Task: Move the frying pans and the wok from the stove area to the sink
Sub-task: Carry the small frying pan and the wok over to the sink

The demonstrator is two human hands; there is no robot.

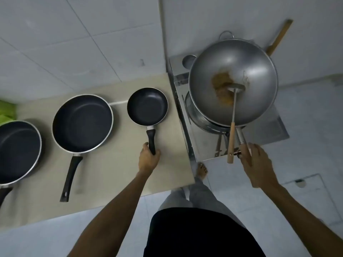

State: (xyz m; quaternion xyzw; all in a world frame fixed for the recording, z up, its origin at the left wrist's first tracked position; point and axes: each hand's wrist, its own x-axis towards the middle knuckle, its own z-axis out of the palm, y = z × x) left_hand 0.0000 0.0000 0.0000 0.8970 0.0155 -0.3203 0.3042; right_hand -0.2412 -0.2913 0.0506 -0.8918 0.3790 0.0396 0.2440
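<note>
Three dark non-stick frying pans lie in a row on the beige counter [118, 164]: a small pan [147, 106], a medium pan [82, 123] and a large pan [17, 151] cut off at the left edge. My left hand [149, 158] is closed around the small pan's black handle. A big steel wok [233, 81] with brown residue sits on the stove burner [207, 123]. A spatula [233, 125] with a wooden grip rests in it. My right hand [257, 164] is wrapped around the wok's wooden handle at the stove's near edge.
The steel stove top [274, 130] stands lower than the counter, to its right. A wooden-handled utensil [279, 37] leans behind the wok against the tiled wall. Something green [6, 112] lies at the far left. My bare foot [201, 170] is on the tiled floor.
</note>
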